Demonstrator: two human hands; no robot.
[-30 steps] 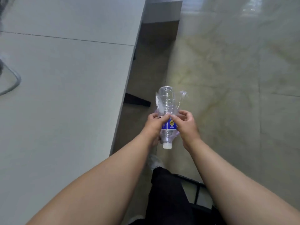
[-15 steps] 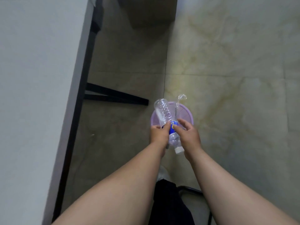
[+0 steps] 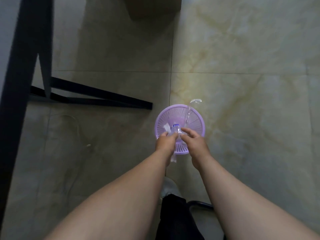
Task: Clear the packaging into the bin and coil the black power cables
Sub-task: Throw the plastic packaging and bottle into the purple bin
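Over the tiled floor [image 3: 242,66], both forearms reach down to a round lilac bin [image 3: 197,122] with slotted walls, which stands on a pale marbled tile just right of a grout line. The left hand [image 3: 166,142] hangs above the bin's near-left rim, its fingers curled inward toward a clear plastic bottle [image 3: 175,129]; whether the fingertips still touch the bottle I cannot tell, as motion blur smears that spot. The right hand [image 3: 194,144] is beside it over the near rim, fingers spread and loosely extended, holding nothing that shows. The bottle lies inside the bin's mouth, partly hidden by both hands, with a blue label band visible on it; the print on the label is too small and blurred to read, and no brand can be made out. A strip of clear plastic film [image 3: 189,110] rises from the bin's far-right side and pokes above the rim, its top curled over. Another scrap of clear film [image 3: 173,159] shows below the left wrist, outside the bin's near edge. To the left, the black frame of the bench [image 3: 26,49] slants down, with a black foot bar [image 3: 103,97] running across the floor toward the bin and ending short of it. A brown box [image 3: 154,7] sits at the top edge. At the bottom, a dark trouser leg [image 3: 176,219] and a pale shoe [image 3: 168,186] show between the arms, beside a black chair rail [image 3: 200,204].
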